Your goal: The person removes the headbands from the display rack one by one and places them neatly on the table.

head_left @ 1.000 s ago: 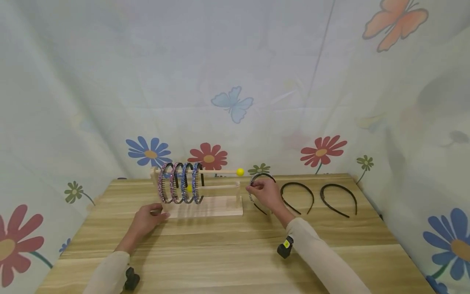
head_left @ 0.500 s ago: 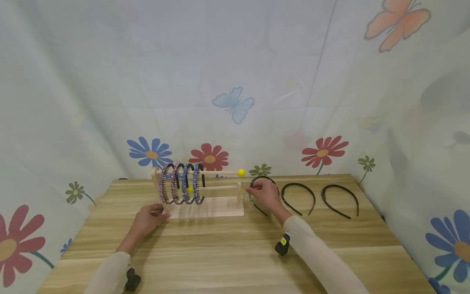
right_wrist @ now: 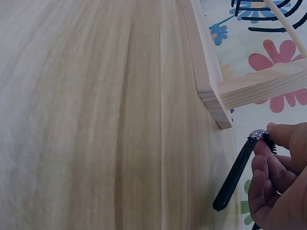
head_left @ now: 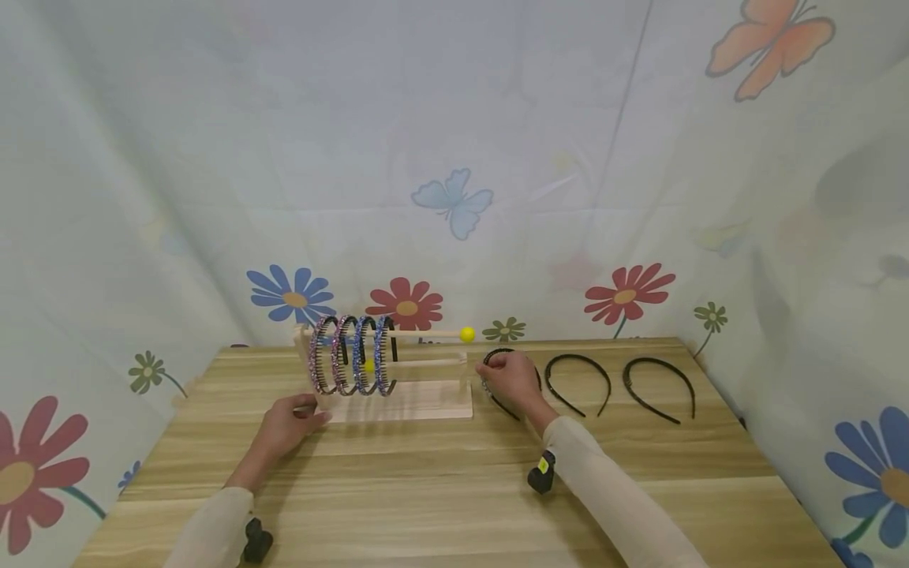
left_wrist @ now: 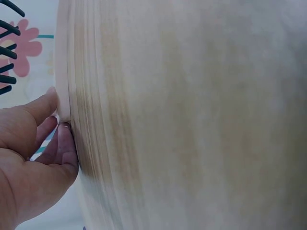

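My right hand (head_left: 513, 380) pinches a black headband (head_left: 506, 410) between thumb and fingers, just right of the wooden rack. In the right wrist view, sparkly stones and small teeth show on this headband (right_wrist: 233, 175) by the fingertips. At the rack's left end, my left hand (head_left: 286, 426) holds the corner of the pale wooden base (head_left: 419, 401). The left wrist view shows the thumb on top of the base (left_wrist: 63, 62), with the fingers at its end. Several glittery toothed headbands, pink ones (head_left: 337, 359) and blue ones (head_left: 379, 359), hang on the rack's upper rod (head_left: 426, 333).
Two more black headbands lie on the table to the right, a nearer one (head_left: 578, 357) and a farther one (head_left: 660, 361). A yellow ball (head_left: 467, 334) caps the upper rod. Behind the wood-grain table (head_left: 440, 497) hangs a flowered cloth (head_left: 341, 181).
The headband in my right hand has sunk a little toward the table, its top now lower behind the hand. My left hand stays at the rack's base.
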Demonstrator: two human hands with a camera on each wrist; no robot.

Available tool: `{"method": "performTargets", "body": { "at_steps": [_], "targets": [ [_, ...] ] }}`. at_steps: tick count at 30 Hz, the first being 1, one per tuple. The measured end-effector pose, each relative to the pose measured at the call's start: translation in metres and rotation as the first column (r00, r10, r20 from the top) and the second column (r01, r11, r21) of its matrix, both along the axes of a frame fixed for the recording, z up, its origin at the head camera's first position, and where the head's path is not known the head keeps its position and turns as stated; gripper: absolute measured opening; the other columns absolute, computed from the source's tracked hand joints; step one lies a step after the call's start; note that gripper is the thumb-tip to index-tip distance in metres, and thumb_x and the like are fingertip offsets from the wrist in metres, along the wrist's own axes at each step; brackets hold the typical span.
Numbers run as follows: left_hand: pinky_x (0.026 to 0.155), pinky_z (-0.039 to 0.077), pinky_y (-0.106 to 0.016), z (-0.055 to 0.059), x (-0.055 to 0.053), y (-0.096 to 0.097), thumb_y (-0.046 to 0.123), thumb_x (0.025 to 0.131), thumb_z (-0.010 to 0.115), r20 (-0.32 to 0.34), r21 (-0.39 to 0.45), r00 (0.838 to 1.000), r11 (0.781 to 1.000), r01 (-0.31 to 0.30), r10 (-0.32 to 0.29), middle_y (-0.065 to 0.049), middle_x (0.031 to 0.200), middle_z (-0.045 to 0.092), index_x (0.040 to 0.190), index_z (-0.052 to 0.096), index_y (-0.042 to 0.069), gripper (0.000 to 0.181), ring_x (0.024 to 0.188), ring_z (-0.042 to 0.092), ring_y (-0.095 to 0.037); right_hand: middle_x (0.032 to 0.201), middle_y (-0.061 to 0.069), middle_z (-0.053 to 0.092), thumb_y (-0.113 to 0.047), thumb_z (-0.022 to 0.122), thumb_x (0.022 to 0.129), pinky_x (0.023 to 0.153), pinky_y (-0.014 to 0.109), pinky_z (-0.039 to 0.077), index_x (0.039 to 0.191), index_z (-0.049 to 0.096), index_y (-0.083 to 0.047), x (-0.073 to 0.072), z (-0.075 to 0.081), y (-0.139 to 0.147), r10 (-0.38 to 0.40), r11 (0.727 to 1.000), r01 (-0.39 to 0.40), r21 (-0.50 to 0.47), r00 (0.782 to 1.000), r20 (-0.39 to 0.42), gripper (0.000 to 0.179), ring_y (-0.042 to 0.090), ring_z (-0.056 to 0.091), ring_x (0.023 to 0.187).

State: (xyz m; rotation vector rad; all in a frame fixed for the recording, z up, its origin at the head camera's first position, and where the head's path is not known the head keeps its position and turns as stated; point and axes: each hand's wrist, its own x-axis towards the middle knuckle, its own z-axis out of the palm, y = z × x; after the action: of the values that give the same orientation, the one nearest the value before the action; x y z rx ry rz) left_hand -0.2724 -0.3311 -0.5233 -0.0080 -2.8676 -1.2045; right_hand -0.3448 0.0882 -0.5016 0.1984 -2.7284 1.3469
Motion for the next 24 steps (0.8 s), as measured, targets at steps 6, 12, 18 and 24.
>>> {"method": "performTargets", "body": {
  "at_steps": [6,12,18,24],
  "targets": [
    [0.087,0.058,-0.048,-0.0021,-0.0004,-0.0006,0.023,0.097,0.073,0.007,-0.002,1.000,1.000,-0.012,0.012,-0.028,0.129,0.065,0.134,0.060,-0.009,0.051,0.113,0.067,-0.041,0.073,0.000,0.073,-0.033,0.076,0.093,0.061,0.032,0.049,0.085,0.081,-0.008,-0.0001,-0.0023,-0.0034,-0.046,0.999,0.047,-0.015,0.999,0.022,0.026,0.013,0.056,0.064],
    [0.088,0.058,-0.048,-0.0031,-0.0004,-0.0013,0.024,0.097,0.072,0.010,-0.006,1.000,1.000,-0.006,0.006,-0.029,0.130,0.064,0.135,0.059,-0.010,0.052,0.114,0.067,-0.042,0.094,0.006,0.079,-0.031,0.077,0.092,0.079,0.041,0.058,0.099,0.082,-0.006,-0.0009,-0.0068,-0.0066,-0.060,0.998,0.060,0.000,0.998,0.019,0.026,0.021,0.072,0.087],
    [0.086,0.058,-0.047,-0.0024,-0.0005,-0.0002,0.023,0.097,0.072,0.003,-0.004,1.000,1.000,-0.005,0.005,-0.028,0.130,0.065,0.135,0.059,-0.009,0.051,0.112,0.068,-0.040,0.091,0.006,0.079,-0.030,0.078,0.092,0.079,0.042,0.059,0.099,0.082,-0.007,-0.0007,-0.0075,-0.0087,-0.064,0.998,0.065,-0.017,0.998,0.028,0.025,0.022,0.073,0.085],
    [0.087,0.058,-0.048,-0.0031,-0.0009,0.0001,0.022,0.097,0.073,0.002,-0.006,1.000,1.000,-0.012,0.012,-0.028,0.130,0.065,0.135,0.060,-0.009,0.051,0.112,0.068,-0.040,0.095,0.007,0.079,-0.030,0.077,0.092,0.080,0.042,0.059,0.103,0.081,-0.006,-0.0006,-0.0084,-0.0093,-0.053,0.998,0.055,-0.030,0.998,0.043,0.026,0.022,0.073,0.088]
  ]
}}
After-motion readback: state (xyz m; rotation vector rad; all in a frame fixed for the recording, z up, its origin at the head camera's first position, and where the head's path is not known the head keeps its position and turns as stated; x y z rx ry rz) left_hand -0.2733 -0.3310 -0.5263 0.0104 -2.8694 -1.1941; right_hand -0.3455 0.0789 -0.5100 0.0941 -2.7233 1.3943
